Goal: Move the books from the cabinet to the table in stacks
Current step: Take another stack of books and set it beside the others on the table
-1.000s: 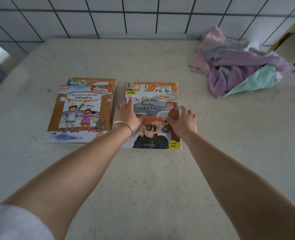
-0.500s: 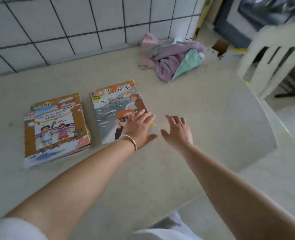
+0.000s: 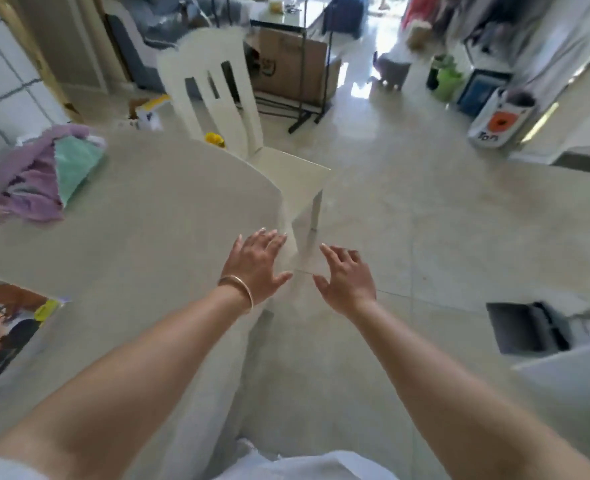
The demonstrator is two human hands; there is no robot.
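Over rounded beige table (image 3: pixel 141 216) edge: braceleted left hand (image 3: pixel 257 268) and right hand (image 3: pixel 345 280) outstretched, palms down, fingers spread, holding nothing.

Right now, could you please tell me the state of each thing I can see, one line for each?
Left hand: open, fingers spread, holding nothing, above the table edge.
Right hand: open, holding nothing, over the floor.
Picture book: closed, flat on the table, partly out of view.
Pile of cloths: crumpled on the table.
White chair: upright beside the table.
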